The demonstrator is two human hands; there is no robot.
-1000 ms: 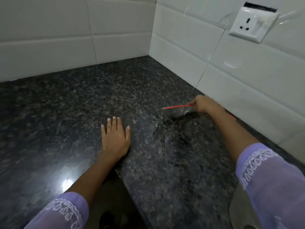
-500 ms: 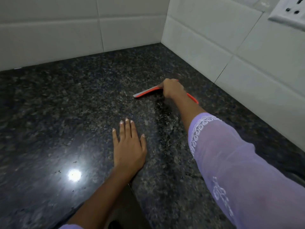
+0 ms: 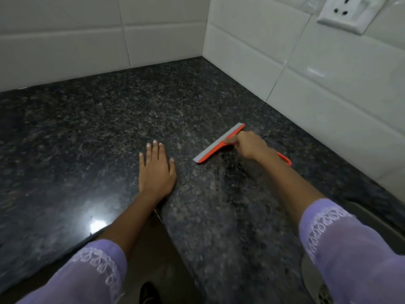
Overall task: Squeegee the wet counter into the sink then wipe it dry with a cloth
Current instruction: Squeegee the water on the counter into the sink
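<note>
The dark granite counter is meeting white tiled walls at a corner. Beside that corner, the right hand is closing its fingers around the orange squeegee, blade touching the counter. The left hand is lying flat, fingers extended, holding nothing, just beside the squeegee.

Orange squeegee with grey blade, black speckled granite counter, white tiles, lilac embroidered sleeves.

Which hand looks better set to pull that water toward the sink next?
The right hand: it already grips the orange squeegee, blade down on the counter beyond the wet streaks, with the sink on its side. The left hand lies flat and empty.
</note>
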